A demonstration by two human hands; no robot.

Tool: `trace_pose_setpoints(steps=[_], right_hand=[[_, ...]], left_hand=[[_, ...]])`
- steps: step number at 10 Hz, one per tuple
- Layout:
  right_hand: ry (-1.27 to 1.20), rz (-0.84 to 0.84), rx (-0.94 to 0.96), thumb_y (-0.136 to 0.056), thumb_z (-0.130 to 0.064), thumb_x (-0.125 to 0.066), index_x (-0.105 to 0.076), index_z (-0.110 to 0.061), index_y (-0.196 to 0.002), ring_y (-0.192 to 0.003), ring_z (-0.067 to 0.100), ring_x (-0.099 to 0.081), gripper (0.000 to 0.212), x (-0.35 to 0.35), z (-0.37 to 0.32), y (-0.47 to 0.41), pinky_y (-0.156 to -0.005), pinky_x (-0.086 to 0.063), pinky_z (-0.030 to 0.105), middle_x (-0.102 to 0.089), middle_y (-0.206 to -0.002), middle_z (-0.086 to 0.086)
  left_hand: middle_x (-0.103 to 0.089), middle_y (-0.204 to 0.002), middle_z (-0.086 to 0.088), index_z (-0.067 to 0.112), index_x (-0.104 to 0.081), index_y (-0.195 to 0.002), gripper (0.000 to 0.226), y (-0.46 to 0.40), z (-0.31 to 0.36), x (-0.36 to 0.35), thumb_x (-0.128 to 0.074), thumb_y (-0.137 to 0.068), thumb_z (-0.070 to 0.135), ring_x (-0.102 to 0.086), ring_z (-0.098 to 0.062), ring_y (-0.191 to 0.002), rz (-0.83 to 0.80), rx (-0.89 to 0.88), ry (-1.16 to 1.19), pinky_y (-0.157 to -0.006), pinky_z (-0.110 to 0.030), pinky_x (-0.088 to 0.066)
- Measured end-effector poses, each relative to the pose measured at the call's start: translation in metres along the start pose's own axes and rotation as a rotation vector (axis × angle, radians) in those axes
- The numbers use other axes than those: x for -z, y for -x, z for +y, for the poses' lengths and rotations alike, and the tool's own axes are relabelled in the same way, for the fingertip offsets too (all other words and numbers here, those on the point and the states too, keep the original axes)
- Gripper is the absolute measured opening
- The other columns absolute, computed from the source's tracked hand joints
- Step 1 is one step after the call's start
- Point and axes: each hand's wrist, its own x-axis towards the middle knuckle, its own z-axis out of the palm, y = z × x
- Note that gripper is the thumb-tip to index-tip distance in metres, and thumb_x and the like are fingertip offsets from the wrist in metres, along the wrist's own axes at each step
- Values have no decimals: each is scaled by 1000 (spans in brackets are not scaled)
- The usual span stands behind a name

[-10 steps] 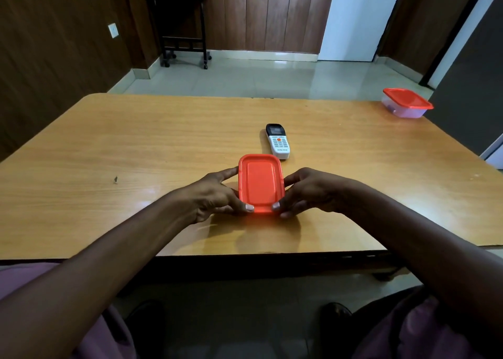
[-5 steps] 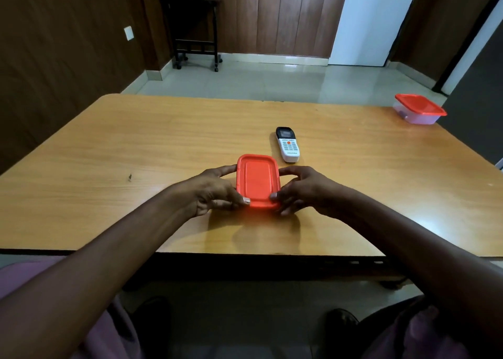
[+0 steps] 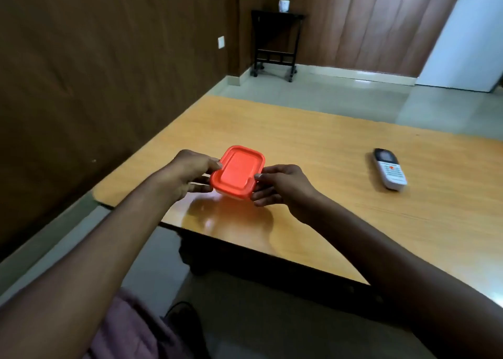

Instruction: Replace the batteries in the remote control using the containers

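Head view, tilted, down over table (image 3: 326, 146).

Setting: plain office or meeting room. Evidence: large wooden table (image 3: 340, 152) with dark edge; dark wood-panelled walls (image 3: 109, 73); pale tiled floor (image 3: 340, 97) with light skirting; white door (image 3: 468, 45); small black wheeled side table (image 3: 275, 40) against the far wall, carrying a small white pot (image 3: 284, 5); wall socket plate (image 3: 221, 42).

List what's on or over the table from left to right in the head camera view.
Left hand → red-lidded container held by both hands → right hand → remote control, lying apart on the table.
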Motion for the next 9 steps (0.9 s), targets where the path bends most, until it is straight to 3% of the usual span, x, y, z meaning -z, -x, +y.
trace_pose_setpoints(steps=[2,3,4,5,7,8,9], right_hand=[[-36,-66,-27,-94,1,-63,-61,11,-109,-55,28,-68,18,-118,-2,-41,-49,-61,32,-64,-71,21],[-40,-100,-32,-94,1,-64,-63,7,-98,-54,28,-68,8,-171,-1,-54,-49,-60,32,-64,-67,19],[-22,-97,-36,-94,-3,-65,-65,2,-84,-56,30,-69,11,-207,3,-64,-56,-63,36,-66,-66,18],[-37,-92,-37,-94,-7,-67,-66,2,-81,-55,29,-70,16,-226,6,-74,-57,-62,36,-67,-58,14],[-101,-83,-51,-89,-8,-68,-66,8,-88,-55,33,-70,16,-225,6,-73,-61,-63,40,-68,-59,15],[-116,-74,-46,-88,-9,-69,-66,7,-96,-57,35,-71,18,-201,4,-64,-58,-62,40,-69,-65,17],[-93,-57,3,-88,-11,-69,-67,3,-96,-58,35,-71,16,-164,-3,-50,-53,-60,36,-69,-68,16]], left_hand=[[-75,-94,-20,5,-78,-92,18,-18,-33,91,-63,-83,1,-61,-25,-64,348,-28,-53,-48,-23,-44],[-76,-99,-18,5,-78,-101,24,-30,-51,132,-62,-84,5,-67,-29,-79,490,-18,-124,-65,-33,-52],[-75,-103,-18,4,-77,-107,30,-38,-65,156,-56,-86,7,-71,-33,-97,581,-19,-143,-88,-43,-59],[-75,-103,-22,1,-76,-105,33,-44,-73,169,-50,-86,7,-71,-37,-101,603,-27,-124,-91,-50,-58],[-74,-110,-18,5,-76,-102,29,-39,-70,168,-57,-82,15,-68,-36,-108,657,-53,-246,-91,-40,-55],[-70,-123,-14,17,-74,-115,34,-34,-64,159,-58,-85,22,-59,-35,-121,705,-121,-388,-100,-35,-47],[-73,-115,-11,21,-76,-107,27,-32,-51,143,-59,-86,23,-59,-33,-119,698,-210,-386,-99,-34,-47]])
